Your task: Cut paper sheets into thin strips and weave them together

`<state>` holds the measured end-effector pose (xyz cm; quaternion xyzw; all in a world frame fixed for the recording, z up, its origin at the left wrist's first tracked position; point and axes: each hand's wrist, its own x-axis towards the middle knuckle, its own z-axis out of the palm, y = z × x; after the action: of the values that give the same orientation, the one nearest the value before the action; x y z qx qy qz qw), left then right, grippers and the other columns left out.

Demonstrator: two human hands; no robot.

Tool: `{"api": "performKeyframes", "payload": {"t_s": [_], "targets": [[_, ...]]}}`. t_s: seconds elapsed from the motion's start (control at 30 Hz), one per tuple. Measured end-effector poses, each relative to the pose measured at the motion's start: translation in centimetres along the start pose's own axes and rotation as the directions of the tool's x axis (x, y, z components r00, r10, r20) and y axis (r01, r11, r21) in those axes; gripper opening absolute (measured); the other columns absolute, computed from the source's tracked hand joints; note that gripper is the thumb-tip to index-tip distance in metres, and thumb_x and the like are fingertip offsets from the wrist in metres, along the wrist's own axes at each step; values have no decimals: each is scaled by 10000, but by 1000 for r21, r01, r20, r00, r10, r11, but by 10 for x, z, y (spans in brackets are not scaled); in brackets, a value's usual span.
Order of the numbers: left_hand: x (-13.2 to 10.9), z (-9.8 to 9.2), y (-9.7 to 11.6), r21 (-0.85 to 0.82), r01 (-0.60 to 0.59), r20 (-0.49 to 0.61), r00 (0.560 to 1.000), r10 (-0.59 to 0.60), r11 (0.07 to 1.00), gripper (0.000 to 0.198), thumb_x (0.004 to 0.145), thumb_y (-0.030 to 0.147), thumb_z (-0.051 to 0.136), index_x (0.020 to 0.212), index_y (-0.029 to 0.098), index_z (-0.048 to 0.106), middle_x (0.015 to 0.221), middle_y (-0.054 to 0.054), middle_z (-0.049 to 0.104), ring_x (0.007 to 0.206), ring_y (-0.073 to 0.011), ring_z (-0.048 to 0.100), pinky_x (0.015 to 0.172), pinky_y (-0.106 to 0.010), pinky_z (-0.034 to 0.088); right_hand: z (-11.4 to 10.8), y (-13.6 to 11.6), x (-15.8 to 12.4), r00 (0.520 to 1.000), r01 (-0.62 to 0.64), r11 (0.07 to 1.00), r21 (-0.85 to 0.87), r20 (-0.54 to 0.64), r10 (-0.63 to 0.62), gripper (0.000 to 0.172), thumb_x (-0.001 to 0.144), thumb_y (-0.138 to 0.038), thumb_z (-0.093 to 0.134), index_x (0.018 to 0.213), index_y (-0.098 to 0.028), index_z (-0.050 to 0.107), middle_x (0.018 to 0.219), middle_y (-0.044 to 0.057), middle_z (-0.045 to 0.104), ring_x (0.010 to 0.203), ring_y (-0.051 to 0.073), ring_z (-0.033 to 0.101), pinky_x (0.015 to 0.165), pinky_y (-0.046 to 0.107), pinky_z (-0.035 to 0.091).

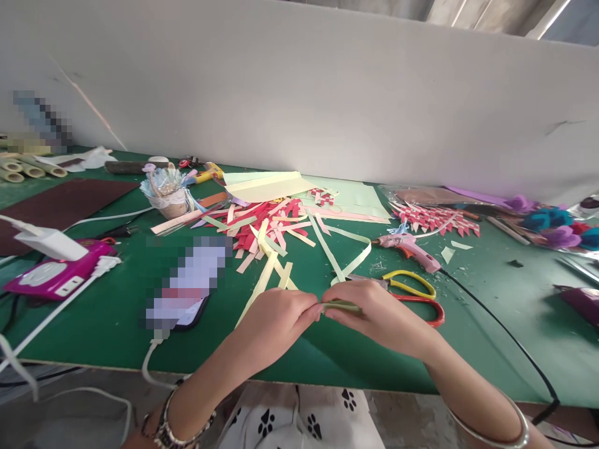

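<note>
Just above the table's front edge, my left hand [276,321] and my right hand [374,307] meet fingertip to fingertip. Both are closed in a pinch on a narrow folded pale green paper strip [344,306], which runs under the right fingers. Beyond my right hand, a long light green strip [322,243] bends in a loop on the table. Yellow paper strips [262,277] lie behind my left hand, partly hidden by it. Scissors [412,280] with one yellow and one red handle lie beside my right hand, their blades partly covered.
A pink glue gun [409,246] lies at the right with its cord trailing forward. Red and pink paper strips [276,224] are heaped mid-table before paper sheets [271,184]. At the left are a charging phone [191,287], a magenta power strip [65,271] and a small decorated pot [171,202].
</note>
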<state>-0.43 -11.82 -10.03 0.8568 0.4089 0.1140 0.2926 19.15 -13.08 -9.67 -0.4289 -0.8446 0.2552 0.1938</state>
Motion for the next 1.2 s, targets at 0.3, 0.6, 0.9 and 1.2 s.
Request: {"api": "performKeyframes", "payload": {"t_s": [0.3,0.6,0.9,1.2], "targets": [[-13,-13,-18,-113,80,-104,990,-92,990,335,927,364,324,654,193,415,581,29,386,520,-104,346,499,-241,225,-10,7,-5,990,-139,984,107,-2,140,213,892,-308,435,749,-202,551,607,-15,536,503,90,445,487,207,341],[-23,-17,-26,-145,105,-84,989,-118,984,304,916,390,358,723,205,503,686,17,527,583,-108,441,516,-229,270,-17,11,-12,990,-142,990,-3,-7,142,199,886,-335,450,863,-207,600,784,25,635,650,132,577,576,234,431],[-18,-11,-11,-64,-72,-163,985,61,995,280,912,316,392,716,192,550,655,17,551,586,-100,469,533,-197,321,2,-10,5,996,84,992,-95,33,-81,208,901,-340,463,960,-189,593,878,39,647,801,161,577,739,287,438],[-19,-8,-22,-307,10,-113,992,-47,952,231,863,390,492,868,255,679,789,8,632,664,-100,543,560,-168,398,2,-5,7,995,90,995,34,32,-91,217,919,-220,408,863,-174,612,701,16,601,609,111,498,586,224,379]]}}
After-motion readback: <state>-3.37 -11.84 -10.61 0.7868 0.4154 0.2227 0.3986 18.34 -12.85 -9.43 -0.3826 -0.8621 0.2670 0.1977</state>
